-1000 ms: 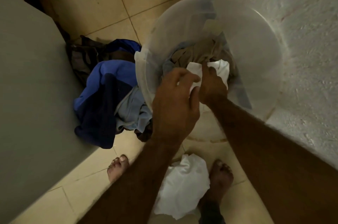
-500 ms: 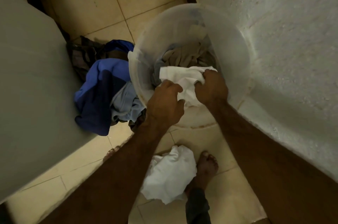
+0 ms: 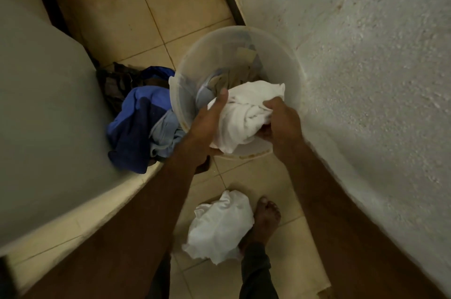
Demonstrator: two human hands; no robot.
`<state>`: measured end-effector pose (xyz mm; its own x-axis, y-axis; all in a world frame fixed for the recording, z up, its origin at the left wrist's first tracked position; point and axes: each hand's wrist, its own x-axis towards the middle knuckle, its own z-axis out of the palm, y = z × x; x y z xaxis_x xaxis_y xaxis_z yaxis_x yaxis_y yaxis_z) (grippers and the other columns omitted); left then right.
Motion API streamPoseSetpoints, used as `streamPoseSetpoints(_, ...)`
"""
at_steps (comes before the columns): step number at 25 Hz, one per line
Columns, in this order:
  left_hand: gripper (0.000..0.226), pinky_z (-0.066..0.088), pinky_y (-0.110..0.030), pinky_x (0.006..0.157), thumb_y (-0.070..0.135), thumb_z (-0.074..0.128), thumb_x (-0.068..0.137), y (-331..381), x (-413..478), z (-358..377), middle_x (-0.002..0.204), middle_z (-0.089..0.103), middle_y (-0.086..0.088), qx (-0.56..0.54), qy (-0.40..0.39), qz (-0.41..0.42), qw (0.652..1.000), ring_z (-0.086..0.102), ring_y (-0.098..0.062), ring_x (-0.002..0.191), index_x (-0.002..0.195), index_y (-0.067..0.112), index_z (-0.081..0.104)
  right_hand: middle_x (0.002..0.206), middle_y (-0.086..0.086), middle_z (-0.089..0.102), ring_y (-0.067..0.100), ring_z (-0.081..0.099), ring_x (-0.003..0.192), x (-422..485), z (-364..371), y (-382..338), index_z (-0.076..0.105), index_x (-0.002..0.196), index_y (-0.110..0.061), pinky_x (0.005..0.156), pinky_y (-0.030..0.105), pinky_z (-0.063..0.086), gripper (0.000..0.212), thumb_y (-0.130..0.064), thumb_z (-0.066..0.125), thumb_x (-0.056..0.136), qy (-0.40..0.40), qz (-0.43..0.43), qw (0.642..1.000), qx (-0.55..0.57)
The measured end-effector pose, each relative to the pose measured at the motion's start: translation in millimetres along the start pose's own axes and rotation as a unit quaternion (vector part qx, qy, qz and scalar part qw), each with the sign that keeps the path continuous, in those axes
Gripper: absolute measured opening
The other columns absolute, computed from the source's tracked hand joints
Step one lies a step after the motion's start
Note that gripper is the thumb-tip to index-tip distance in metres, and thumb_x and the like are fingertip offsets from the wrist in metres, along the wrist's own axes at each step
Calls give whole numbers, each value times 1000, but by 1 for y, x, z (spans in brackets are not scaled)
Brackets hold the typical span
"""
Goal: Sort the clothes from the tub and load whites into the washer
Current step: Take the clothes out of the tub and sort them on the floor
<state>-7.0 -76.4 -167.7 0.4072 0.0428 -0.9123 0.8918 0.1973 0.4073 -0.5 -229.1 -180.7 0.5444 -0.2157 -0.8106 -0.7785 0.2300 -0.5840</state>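
Both hands hold a crumpled white garment (image 3: 246, 113) over the near part of a translucent plastic tub (image 3: 288, 59), above its rim. The right hand (image 3: 280, 122) has its fingers (image 3: 268, 104) curled and clamped into the fabric on the right side of the bundle. The left hand (image 3: 207, 125) cups the bundle's left side. One digit lies straight along the top of the cloth and the rest are hidden beneath it, so the fabric is caught between them.

The tub stands on the tiled floor (image 3: 170, 17), against the rough white wall (image 3: 366, 79) that runs along the floor's right edge. Beige and pale blue clothes (image 3: 219, 81) lie inside it, behind the lifted garment.

A heap of coloured clothes (image 3: 139, 122) in bright blue, navy, light blue and a dark check sits on the floor just left of the tub. It touches the tub's wall and is wedged against a large grey surface (image 3: 36, 127) along the floor's left edge. Whether that surface is the washer cannot be told.

Nearer the person, well apart from the tub, a second white cloth (image 3: 219, 225) lies bunched on the floor. It touches a bare foot (image 3: 266, 215) on its right side.
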Motion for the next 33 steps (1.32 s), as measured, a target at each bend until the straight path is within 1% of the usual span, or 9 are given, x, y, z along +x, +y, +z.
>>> streamPoseSetpoints(5,107,56,-50,100,78,87,47,-14,-8,5,132,69,-9,-37,-52,10,998,69,-30,115,137,26,61,119,11,70,34,68,103,-31,-6,19,61,128,-16,85,52,57,45,-44,51,95,-84,127,985,80)
streamPoseSetpoints(8,34,56,-30,83,35,76,90,-25,-24,3,106,72,-2,25,15,87,996,69,-20,97,116,16,68,111,9,69,28,68,94,-49,-15,32,61,116,-20,73,44,61,43,-52,64,87,-13,121,992,-27)
streamPoseSetpoints(10,19,53,-21,73,24,68,97,-44,-30,-5,92,66,2,45,28,92,994,65,-15,86,114,16,69,112,4,68,21,69,92,-65,-25,50,57,122,-20,64,35,61,52,-49,72,82,45,24,995,-88)
streamPoseSetpoints(13,3,46,-5,50,18,66,98,-80,-41,-13,81,61,9,45,33,59,997,57,-2,72,95,19,66,116,-4,66,14,68,100,-90,-39,89,52,129,-23,80,30,58,63,-53,71,76,49,-89,989,-112)
streamPoseSetpoints(20,38,57,-44,92,27,76,80,-155,-35,-32,112,73,-12,75,47,-52,995,68,-32,107,115,12,72,100,-14,72,16,69,95,-54,-68,222,61,105,-50,91,50,54,40,-72,57,73,63,21,966,-252)
streamPoseSetpoints(23,27,53,-33,81,17,69,92,-181,-23,-33,113,69,-8,136,41,-64,988,65,-24,101,117,8,67,114,-6,69,21,64,112,-19,-84,287,66,110,-35,99,47,51,77,-89,59,55,106,123,941,-295)
streamPoseSetpoints(27,43,54,-20,85,22,66,98,-225,-6,-43,128,64,-12,262,4,-84,962,62,-30,119,135,4,56,142,9,50,30,45,132,-19,-88,333,53,137,-16,112,46,39,99,-81,51,62,131,32,836,-532)
streamPoseSetpoints(30,51,49,-33,101,35,65,99,-228,-11,-52,145,57,-8,339,43,-73,937,57,-27,130,144,15,51,141,8,51,25,43,134,-27,-88,318,51,138,-17,113,46,38,91,-72,35,68,117,24,831,-544)
streamPoseSetpoints(33,13,55,-29,81,27,63,100,-192,-15,-49,104,75,4,319,69,99,940,70,-14,97,109,21,71,102,-2,70,15,64,94,-41,-62,247,69,105,-22,88,34,52,60,-61,29,82,184,-79,884,-423)
